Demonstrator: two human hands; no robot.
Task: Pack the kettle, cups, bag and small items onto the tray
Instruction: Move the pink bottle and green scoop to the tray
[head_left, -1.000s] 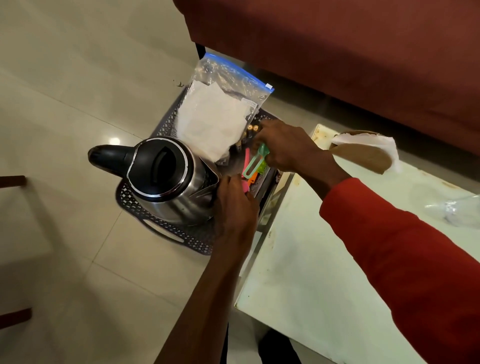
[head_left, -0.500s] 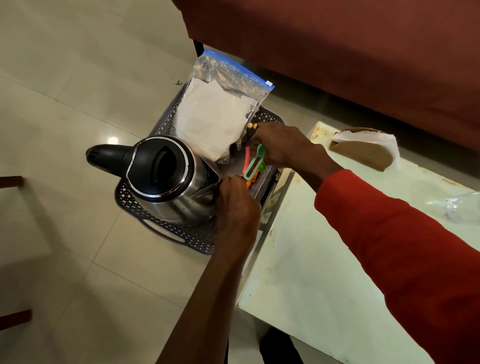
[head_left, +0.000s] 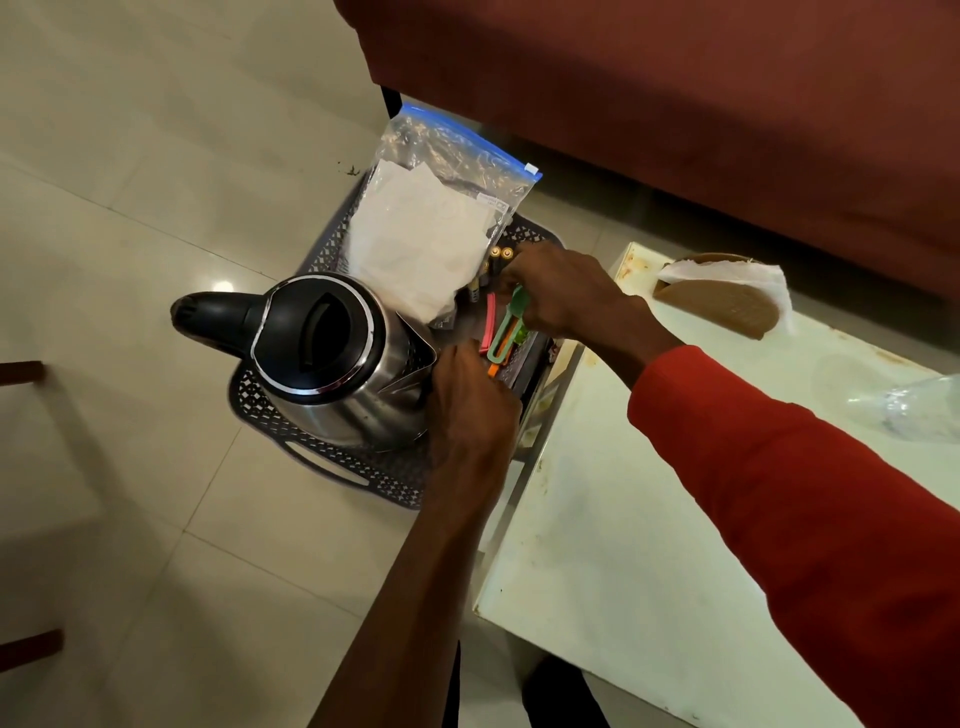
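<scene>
Kettle on tray: likely heavy, slick steel; grip by black handle. Bag soft, support underneath. Right hand pinches green clip; left hand grip indeterminate.

Glossy cream floor tiles cover the room, with a bright light reflection on one tile. A dark red sofa spans the top. A stained white table stands at the lower right. Dark wooden furniture legs show at the left edge.
</scene>
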